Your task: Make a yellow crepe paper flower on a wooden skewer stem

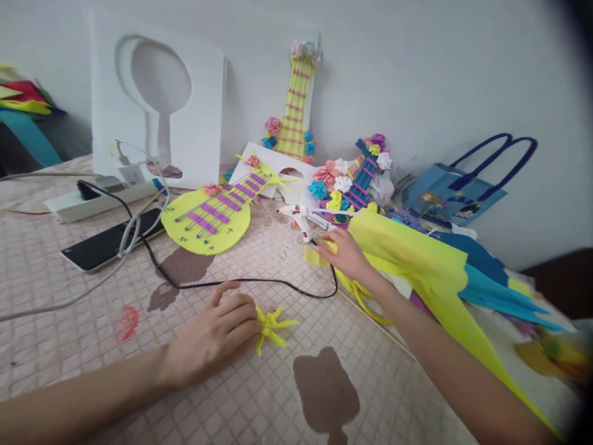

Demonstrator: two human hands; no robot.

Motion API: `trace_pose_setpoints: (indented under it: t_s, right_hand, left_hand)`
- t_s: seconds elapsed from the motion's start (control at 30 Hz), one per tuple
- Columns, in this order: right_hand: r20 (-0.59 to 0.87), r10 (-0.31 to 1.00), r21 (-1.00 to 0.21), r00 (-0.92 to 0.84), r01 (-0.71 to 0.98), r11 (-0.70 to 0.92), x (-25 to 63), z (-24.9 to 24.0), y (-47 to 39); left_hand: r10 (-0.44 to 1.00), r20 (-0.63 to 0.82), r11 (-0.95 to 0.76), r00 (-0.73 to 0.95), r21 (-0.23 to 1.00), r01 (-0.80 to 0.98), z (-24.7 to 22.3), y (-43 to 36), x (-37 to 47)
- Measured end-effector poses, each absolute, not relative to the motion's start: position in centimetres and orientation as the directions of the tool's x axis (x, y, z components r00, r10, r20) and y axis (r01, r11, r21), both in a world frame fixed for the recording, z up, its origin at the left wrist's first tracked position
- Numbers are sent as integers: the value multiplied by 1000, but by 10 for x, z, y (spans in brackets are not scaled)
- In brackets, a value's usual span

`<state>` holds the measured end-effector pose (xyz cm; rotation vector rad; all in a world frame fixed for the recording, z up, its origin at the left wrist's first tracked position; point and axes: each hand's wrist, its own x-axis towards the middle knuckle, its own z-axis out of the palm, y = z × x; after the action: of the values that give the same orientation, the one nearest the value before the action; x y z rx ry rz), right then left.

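Note:
My left hand (222, 324) rests low over the tiled-pattern tabletop, its fingers curled and closed at the left end of a yellow crepe-paper flower piece (274, 326) with several pointed strips; the fingertips are partly hidden. Farther off, my right hand (345, 252) reaches to a white hot glue gun (301, 221), fingers closed at the bottom of its handle where the black cord (259, 280) comes out. The gun's nozzle points left. Just behind it lies a yellow lute-shaped paper craft (210, 222) with purple bars and strings.
A black phone (111, 241) and a white power strip (104, 201) lie at left, with cables across the table. White board with a cutout (204, 117) leans on the wall. Flower-trimmed crafts (296, 111) stand behind. Yellow crepe paper (412, 241) and a blue bag (454, 191) are at right.

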<state>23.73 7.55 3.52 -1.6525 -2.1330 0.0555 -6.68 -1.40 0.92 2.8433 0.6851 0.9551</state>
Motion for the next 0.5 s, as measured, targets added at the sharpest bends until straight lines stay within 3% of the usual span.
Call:
trace_pose_setpoints:
  t_s: [0.07, 0.27, 0.43, 0.5]
  right_hand:
    - [240, 961, -318, -134, 925, 209, 222, 31, 113]
    - [200, 978, -425, -55, 895, 137, 186, 26, 168]
    - [197, 978, -546, -68, 821, 167, 178, 53, 139]
    - [248, 959, -626, -135, 733, 265, 180, 68, 111]
  left_hand:
    - [437, 558, -897, 706, 209, 390, 9, -15, -71]
    - [456, 548, -888, 701, 225, 401, 6, -17, -78]
    - [430, 526, -901, 733, 208, 380, 4, -14, -80]
    - [422, 525, -905, 739, 198, 377, 4, -12, -82]
